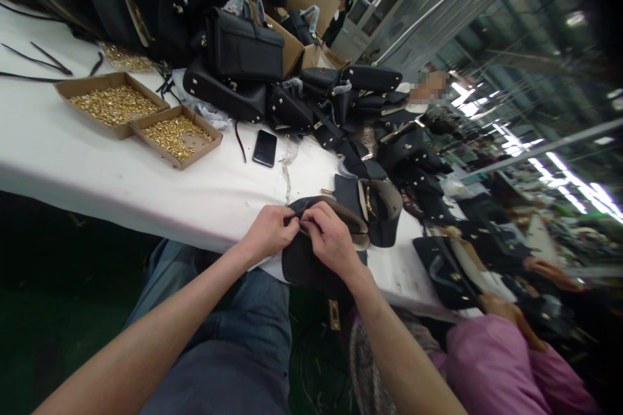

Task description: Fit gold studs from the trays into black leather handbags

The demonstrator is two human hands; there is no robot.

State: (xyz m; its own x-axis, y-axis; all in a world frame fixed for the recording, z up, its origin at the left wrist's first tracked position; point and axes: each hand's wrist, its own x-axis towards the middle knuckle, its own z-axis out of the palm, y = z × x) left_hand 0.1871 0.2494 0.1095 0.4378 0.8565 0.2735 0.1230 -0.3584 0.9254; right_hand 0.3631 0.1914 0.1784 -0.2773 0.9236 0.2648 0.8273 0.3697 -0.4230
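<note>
Your left hand [273, 229] and right hand [331, 235] pinch the black handbag [307, 262] at its rim, close together, presumably for fine control; tabletop [224, 198] likely bears some weight.

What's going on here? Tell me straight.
The person's left hand and right hand both pinch the edge of a black bag at the near edge of the white table. Just beyond it to the right, another bag stands open. Two cardboard trays of small gold pieces and a phone sit farther left.
</note>
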